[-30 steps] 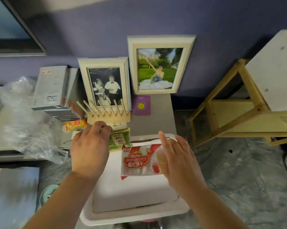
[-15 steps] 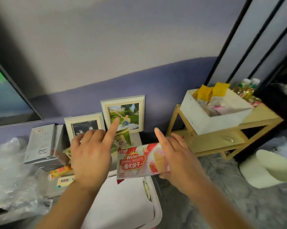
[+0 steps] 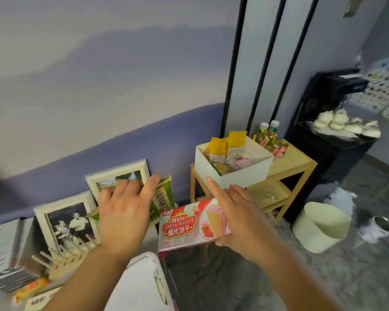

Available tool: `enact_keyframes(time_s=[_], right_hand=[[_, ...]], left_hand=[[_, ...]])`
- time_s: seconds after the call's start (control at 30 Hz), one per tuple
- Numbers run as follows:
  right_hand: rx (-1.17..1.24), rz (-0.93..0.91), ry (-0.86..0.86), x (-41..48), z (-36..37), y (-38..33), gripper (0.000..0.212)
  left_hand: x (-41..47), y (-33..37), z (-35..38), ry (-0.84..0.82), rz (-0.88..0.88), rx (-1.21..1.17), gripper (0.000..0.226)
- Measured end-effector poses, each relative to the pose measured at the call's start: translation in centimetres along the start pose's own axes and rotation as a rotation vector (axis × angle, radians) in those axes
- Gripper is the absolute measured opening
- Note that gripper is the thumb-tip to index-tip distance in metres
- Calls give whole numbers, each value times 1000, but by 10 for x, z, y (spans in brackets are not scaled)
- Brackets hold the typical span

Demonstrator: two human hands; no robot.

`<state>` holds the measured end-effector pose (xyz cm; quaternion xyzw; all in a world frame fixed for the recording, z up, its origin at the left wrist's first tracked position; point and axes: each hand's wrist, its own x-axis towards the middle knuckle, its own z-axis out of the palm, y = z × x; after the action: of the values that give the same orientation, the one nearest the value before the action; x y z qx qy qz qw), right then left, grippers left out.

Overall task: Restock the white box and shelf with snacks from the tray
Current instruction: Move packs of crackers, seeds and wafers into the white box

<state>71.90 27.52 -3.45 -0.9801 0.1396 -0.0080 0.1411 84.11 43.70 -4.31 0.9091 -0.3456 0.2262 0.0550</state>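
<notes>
My right hand (image 3: pixel 240 218) grips a pink and red wafer biscuit pack (image 3: pixel 189 225) by its right end, held in the air left of the wooden shelf (image 3: pixel 292 167). My left hand (image 3: pixel 124 216) holds a green snack packet (image 3: pixel 164 196) that sticks up behind its fingers. The white box (image 3: pixel 240 173) stands on top of the shelf, with several yellow and pale snack packs inside. The white tray (image 3: pixel 142 286) lies low at the bottom, below both hands.
Two framed photos (image 3: pixel 119 176) lean on the purple wall at left, with a wooden rack (image 3: pixel 61 263) and an orange snack (image 3: pixel 29 288) in front. Bottles (image 3: pixel 267 133) stand behind the box. A white bin (image 3: pixel 319 227) sits on the floor beside the shelf.
My view has swung up and to the right, bringing the shelf and white box nearer the centre. Both hands have lifted off the tray with their packets toward the shelf.
</notes>
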Motion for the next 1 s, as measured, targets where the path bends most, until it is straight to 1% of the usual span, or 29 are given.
enact_keyframes(time_s=[0.2, 0.4, 0.5, 0.63, 0.77, 0.87, 0.93, 1.0], right_hand=[[34, 22, -13, 1, -38, 124, 107], [31, 16, -38, 17, -68, 215, 105], [18, 38, 7, 32, -72, 251, 105], [-19, 77, 47, 69, -73, 291, 103], [-67, 102, 66, 118, -78, 321, 104], [-64, 116, 52, 156, -90, 338, 103], [-62, 106, 64, 180, -95, 349, 102], [-65, 108, 79, 203, -97, 360, 100]], left_hand=[[50, 99, 31, 19, 8, -7, 76], [101, 169, 41, 67, 6, -23, 59], [129, 187, 53, 102, 18, -33, 52], [168, 200, 81, 187, 47, -53, 33], [214, 212, 113, 174, 62, -118, 37], [252, 214, 132, 167, 44, -137, 27], [279, 214, 143, 141, 43, -147, 41], [303, 213, 152, 118, 35, -142, 49]])
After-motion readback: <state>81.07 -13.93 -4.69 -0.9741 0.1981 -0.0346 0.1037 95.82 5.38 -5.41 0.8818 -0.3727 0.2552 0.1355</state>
